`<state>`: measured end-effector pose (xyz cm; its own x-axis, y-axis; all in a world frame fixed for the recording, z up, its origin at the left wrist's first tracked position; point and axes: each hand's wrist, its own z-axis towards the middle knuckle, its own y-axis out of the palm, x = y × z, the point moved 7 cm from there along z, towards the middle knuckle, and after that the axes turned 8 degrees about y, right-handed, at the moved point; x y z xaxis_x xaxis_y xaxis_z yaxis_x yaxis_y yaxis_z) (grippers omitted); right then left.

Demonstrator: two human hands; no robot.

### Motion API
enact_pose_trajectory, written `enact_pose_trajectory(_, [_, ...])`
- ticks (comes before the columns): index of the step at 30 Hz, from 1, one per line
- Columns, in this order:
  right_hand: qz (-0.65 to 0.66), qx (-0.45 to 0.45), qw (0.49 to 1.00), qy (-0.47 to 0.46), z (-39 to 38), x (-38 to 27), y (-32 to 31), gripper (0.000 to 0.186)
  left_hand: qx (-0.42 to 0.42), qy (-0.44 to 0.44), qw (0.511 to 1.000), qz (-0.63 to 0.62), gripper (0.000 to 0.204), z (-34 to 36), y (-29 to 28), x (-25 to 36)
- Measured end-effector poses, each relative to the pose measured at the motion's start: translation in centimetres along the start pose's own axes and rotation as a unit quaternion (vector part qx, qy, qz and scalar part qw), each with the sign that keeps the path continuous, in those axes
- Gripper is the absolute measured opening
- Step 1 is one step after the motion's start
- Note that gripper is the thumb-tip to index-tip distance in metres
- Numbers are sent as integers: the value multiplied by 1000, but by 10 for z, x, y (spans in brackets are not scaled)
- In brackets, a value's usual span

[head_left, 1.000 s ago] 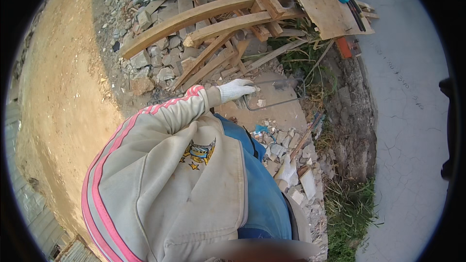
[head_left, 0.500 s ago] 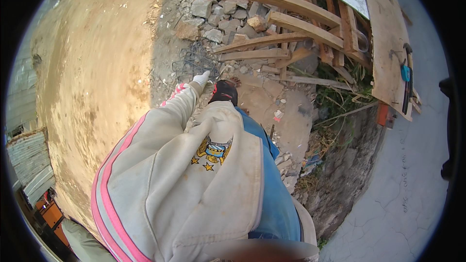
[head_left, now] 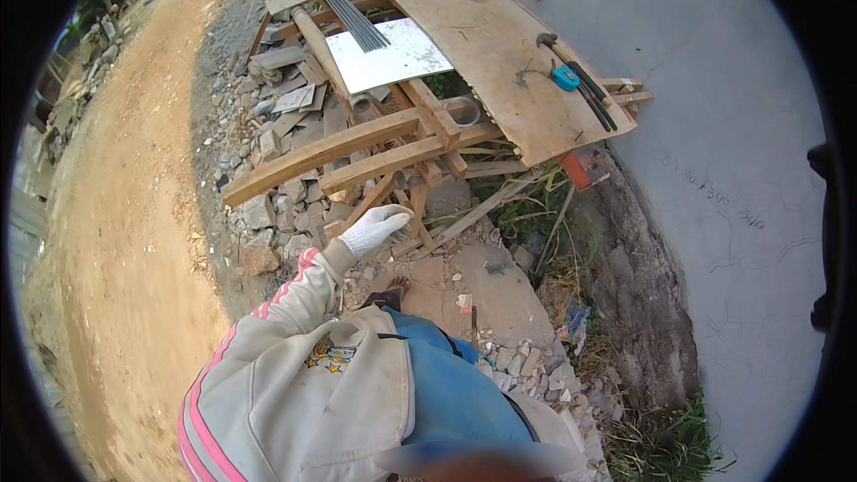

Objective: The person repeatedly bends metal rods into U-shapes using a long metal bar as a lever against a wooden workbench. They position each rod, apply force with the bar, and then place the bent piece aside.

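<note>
My left hand point(head_left: 373, 228), in a white knit glove, reaches forward from a cream sleeve with pink stripes. Its fingers are closed round what look like thin, bent steel rods point(head_left: 407, 236), mostly hidden behind the glove. Just beyond the hand are the ends of rough wooden beams point(head_left: 326, 154). Farther off, a bundle of straight grey rods point(head_left: 346, 9) rests partly on a white board point(head_left: 393, 55). On a plywood sheet point(head_left: 482, 54) lie a hammer point(head_left: 547, 40), a turquoise tool point(head_left: 564, 78) and dark bars. My right hand is out of view.
Broken stones and rubble point(head_left: 268, 210) lie left of the beams, beside a dirt track point(head_left: 134, 241). A grey wall point(head_left: 714, 170) runs along the right. An orange-red object point(head_left: 580, 168) sits under the plywood's corner. Rubble point(head_left: 536, 366) and grass point(head_left: 669, 446) lie near me, at right.
The view has swung up and right, bringing the whole plywood and the straight rods into sight. My left arm reaches toward the beams; the bent rods appear to have moved with the hand.
</note>
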<state>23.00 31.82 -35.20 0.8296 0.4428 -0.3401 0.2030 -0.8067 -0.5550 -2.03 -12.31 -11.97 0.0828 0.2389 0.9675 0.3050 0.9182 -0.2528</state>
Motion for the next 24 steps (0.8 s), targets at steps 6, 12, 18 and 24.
enact_pose_trajectory(6, [59, 39, 997, 15, 12, -44, -34, 59, 156, 111, 981, 26, 46, 159, -146, 101])
enact_pose_trajectory(12, [108, 92, 990, 18, 36, -125, -76, 55, 377, 3, 867, 327, 52, 298, -353, 70])
enact_pose_trajectory(18, [144, 132, 980, 36, 60, -213, -107, 50, 380, -202, 819, 380, 49, 389, -465, -21])
enact_pose_trajectory(24, [158, 155, 974, 41, 69, -260, -124, 46, 395, -215, 826, 341, 47, 415, -499, -69])
